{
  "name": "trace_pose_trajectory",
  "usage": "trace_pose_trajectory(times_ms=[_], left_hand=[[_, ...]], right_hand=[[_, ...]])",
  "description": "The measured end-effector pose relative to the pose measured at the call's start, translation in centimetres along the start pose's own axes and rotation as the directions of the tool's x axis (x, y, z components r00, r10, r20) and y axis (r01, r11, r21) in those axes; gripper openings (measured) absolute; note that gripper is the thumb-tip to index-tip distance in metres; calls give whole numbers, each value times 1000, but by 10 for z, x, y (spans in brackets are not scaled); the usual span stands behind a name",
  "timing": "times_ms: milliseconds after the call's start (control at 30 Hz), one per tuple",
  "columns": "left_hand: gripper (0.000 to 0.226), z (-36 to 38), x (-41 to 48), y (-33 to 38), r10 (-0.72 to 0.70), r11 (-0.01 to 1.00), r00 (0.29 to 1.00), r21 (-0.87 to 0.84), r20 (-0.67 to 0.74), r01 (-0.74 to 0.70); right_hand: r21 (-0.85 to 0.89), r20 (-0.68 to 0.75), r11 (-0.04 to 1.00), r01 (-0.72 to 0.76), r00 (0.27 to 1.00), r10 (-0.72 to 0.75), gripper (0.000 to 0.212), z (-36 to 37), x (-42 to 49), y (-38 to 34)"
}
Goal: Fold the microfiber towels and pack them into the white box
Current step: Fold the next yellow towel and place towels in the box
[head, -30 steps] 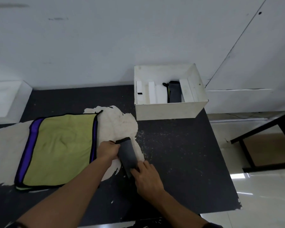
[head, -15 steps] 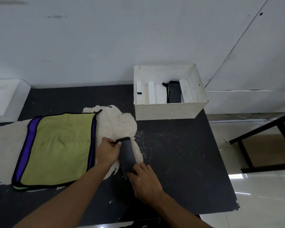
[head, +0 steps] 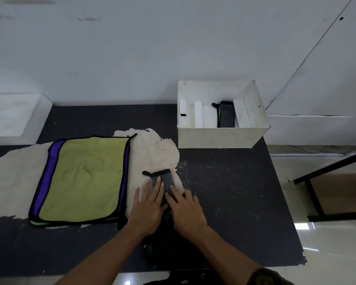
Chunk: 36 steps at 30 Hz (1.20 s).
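Note:
A narrow folded dark grey towel [head: 166, 179] lies on the table in front of me, a black loop sticking out at its far left corner. My left hand [head: 148, 206] lies flat with straight fingers pressing on its left side. My right hand [head: 186, 209] presses flat on its near right part. A stack of flat towels [head: 82, 177], olive green on top with purple edges, lies to the left. The white box [head: 222, 136] stands at the back right, with white dividers and one folded dark towel [head: 226, 116] upright inside.
The black table [head: 234, 202] has a worn pale patch [head: 154, 153] under the towels. Its right edge drops to a glossy floor. A black metal frame [head: 327, 182] stands to the right. A white wall rises right behind the table, with a white ledge [head: 14, 116] at far left.
My left hand has let go of the towel's far end and now lies flat on it. Both hands now press the folded grey towel down side by side.

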<state>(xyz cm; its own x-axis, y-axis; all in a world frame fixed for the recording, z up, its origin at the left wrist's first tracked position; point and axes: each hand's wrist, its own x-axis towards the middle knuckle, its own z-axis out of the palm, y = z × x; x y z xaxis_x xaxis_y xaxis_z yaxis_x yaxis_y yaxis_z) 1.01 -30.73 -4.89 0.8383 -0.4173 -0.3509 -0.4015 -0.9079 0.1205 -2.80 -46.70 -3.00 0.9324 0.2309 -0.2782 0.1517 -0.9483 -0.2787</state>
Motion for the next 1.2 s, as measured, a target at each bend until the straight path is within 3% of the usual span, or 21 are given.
trace_pose_trajectory(times_ms=[167,267,367,433,500,567,667,733,800,867,967,1100,1200], left_hand=[[68,-4,2,-4,36,998,998,59,50,-39],[71,-5,0,-3,45,996,999,74,29,-47],[73,-9,-4,6,-53,998,997,-30,-52,52],[72,-11,-9,10,-132,989,983,-81,-126,123],[71,-12,-12,10,-214,968,966,-162,-144,191],[70,-12,-15,11,-263,947,960,-218,-100,237],[68,-13,-17,14,-263,928,964,-280,-31,245],[65,-15,-19,14,-254,893,967,-382,8,237],[58,-19,-19,15,-272,796,962,-555,27,241],[54,-28,-20,17,-346,637,938,-728,25,254],[53,-48,-20,24,-406,492,913,-839,17,235],[29,-86,-8,34,-370,470,920,-880,-128,67],[18,-119,7,47,-335,529,900,-846,-278,-65]], right_hand=[[111,9,992,-61,998,60,61,-7,8,-10],[320,18,935,-155,987,158,39,-20,20,-14],[515,18,795,-321,931,364,23,-29,29,-11],[620,82,663,-419,875,477,30,-33,31,-7],[678,209,540,-498,835,509,43,-33,33,-4],[685,305,481,-547,815,492,47,-33,34,-5],[691,332,501,-520,845,419,26,-30,33,-8],[746,353,444,-497,860,369,22,-28,31,-12],[814,352,350,-464,873,339,16,-28,27,-15],[861,355,258,-437,882,310,10,-34,22,-18],[902,346,182,-392,907,241,20,-50,15,-20],[954,241,123,-272,945,221,31,-82,13,-14],[985,162,4,-170,947,277,24,-110,13,-1]])
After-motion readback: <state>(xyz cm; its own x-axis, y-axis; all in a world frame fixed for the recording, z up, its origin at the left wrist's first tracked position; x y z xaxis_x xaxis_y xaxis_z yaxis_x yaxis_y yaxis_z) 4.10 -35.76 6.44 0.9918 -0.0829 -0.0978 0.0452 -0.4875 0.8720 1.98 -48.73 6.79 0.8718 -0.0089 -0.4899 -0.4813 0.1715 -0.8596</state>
